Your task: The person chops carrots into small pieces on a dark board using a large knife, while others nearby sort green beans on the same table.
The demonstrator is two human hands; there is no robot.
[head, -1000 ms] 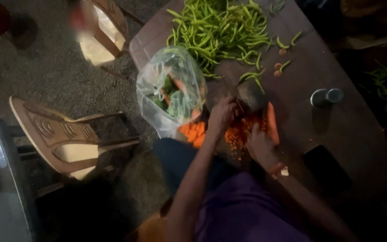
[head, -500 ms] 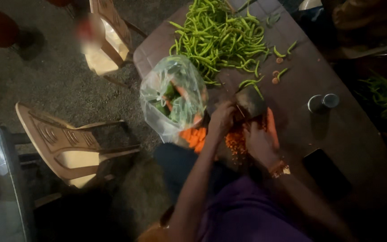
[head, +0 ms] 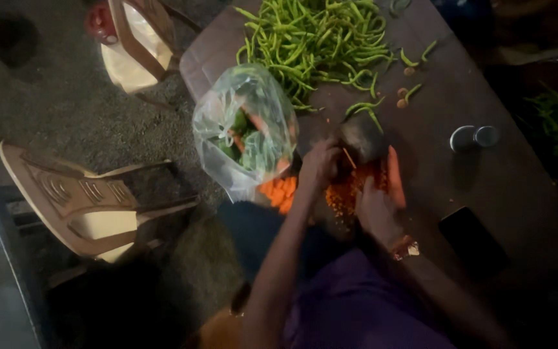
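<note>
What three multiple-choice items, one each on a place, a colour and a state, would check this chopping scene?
1. Where does the pile of green beans lie?
A. on the table's far end
B. on the chair
C. inside the bag

2. What colour are the chopped pieces between the hands?
A. white
B. orange
C. purple

3. How does the plastic bag stand?
A. knotted shut
B. flattened and empty
C. open, with vegetables inside

Key:
1 A, the beans spread across the table beyond the left hand and right hand.
2 B, they match the carrot.
3 C, green and orange pieces show through.
</note>
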